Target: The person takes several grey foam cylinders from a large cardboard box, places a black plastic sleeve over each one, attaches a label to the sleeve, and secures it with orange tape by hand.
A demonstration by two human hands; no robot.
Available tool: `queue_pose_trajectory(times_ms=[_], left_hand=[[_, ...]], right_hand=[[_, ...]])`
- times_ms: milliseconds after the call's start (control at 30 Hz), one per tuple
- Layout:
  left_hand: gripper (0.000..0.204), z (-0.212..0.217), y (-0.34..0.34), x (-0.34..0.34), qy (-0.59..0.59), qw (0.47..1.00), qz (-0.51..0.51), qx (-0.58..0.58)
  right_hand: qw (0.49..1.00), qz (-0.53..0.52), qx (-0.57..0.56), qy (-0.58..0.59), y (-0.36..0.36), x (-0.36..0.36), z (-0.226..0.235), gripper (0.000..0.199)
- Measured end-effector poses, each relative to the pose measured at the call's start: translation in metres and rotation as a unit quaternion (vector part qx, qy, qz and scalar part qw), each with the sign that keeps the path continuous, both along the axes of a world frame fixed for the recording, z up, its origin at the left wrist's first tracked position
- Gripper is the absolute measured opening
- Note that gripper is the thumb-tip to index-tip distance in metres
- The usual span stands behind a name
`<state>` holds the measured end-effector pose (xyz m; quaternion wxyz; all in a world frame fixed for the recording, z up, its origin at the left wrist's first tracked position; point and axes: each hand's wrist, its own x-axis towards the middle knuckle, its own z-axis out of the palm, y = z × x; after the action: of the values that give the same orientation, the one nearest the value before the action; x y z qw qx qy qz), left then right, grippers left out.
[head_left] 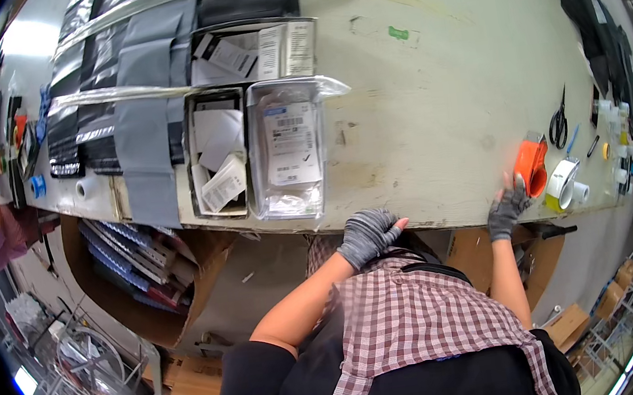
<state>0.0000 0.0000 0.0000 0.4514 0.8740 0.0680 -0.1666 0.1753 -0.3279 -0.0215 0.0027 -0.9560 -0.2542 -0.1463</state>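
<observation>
Head: right hand (508, 211) forward, beside dispenser (532, 167)

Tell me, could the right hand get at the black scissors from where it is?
Probably yes: the orange tape dispenser lies between the right hand and the black scissors, but bare tabletop beside it seems to leave a way around.

The left hand (370, 237), gloved in grey, is rested at the edge of the table (437, 142). The right hand (506, 212), similarly gloved, is spread at the orange dispenser (530, 163). Scissors (562, 113) and a white tape roll (567, 171) are laid near the dispenser. To the left, papers (221, 140) are held in a box (192, 154), and black packages (93, 127) are crossed by clear straps (128, 93). A checked apron (428, 315) is worn over a black shirt (286, 389).
</observation>
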Motion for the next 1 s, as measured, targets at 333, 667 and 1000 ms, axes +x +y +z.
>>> queue_pose_trajectory(times_ms=[333,667,1000], left_hand=[[0.029,0.014,-0.091,0.052,-0.095,0.993,-0.049,-0.042],[0.019,0.004,-0.247,0.096,-0.227,0.959,-0.167,-0.015],[0.027,-0.035,-0.504,0.141,-0.475,0.857,-0.146,0.136]], right_hand=[[0.999,-0.001,0.034,-0.031,-0.031,-0.001,-0.031,0.038],[0.749,-0.592,0.292,0.057,-0.252,-0.379,-0.069,0.02],[0.481,-0.681,0.503,0.23,-0.498,-0.422,-0.212,0.017]])
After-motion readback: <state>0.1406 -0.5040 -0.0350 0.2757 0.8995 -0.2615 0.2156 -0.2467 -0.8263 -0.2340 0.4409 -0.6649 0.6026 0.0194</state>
